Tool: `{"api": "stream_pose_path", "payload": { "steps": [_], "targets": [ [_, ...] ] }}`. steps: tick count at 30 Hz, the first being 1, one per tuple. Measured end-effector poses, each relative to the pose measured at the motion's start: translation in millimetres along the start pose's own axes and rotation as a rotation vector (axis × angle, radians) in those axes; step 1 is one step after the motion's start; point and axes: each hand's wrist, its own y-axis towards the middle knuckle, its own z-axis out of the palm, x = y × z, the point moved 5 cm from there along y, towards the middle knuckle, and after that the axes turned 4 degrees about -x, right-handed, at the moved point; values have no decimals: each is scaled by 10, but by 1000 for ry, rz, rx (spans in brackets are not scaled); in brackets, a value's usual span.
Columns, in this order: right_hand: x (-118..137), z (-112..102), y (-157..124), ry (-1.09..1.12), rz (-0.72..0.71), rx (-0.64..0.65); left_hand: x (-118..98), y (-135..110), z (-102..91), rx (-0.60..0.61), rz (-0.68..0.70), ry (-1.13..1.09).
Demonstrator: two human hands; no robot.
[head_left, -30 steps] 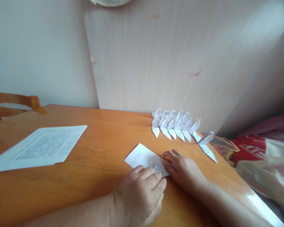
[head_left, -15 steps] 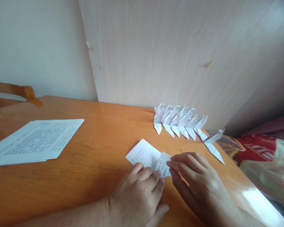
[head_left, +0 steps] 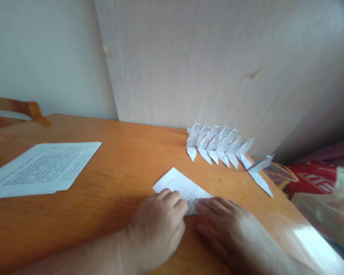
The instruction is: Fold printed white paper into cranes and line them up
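Observation:
A small slip of printed white paper (head_left: pixel 178 185) lies on the orange wooden table (head_left: pixel 117 183). My left hand (head_left: pixel 157 229) rests on its near edge with fingers curled and pressing down. My right hand (head_left: pixel 229 229) lies flat beside it, fingertips pressing the slip's right corner where a fold is laid down. Behind the slip, a row of several folded paper pieces (head_left: pixel 218 147) stands along the table's far edge, the last one (head_left: pixel 259 172) set apart to the right.
A stack of printed sheets (head_left: pixel 43 168) lies at the left of the table. A pale wooden board (head_left: pixel 218 61) leans against the wall behind. A red and clear plastic bag (head_left: pixel 318 191) sits off the table's right edge. A chair back (head_left: pixel 17 110) shows at far left.
My right hand lifted the slip's right corner, folded it over and now presses it flat. My left hand stayed holding the near edge. The view shifted slightly.

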Motion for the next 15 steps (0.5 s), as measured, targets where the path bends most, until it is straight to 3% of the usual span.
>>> {"api": "stream_pose_path", "payload": {
  "steps": [9, 15],
  "targets": [
    [14, -10, -37, -79, -18, -8, 212, 69, -23, -61, -147, -177],
    [20, 17, -55, -116, -35, -15, 324, 92, 26, -84, -175, -315]
  ]
}}
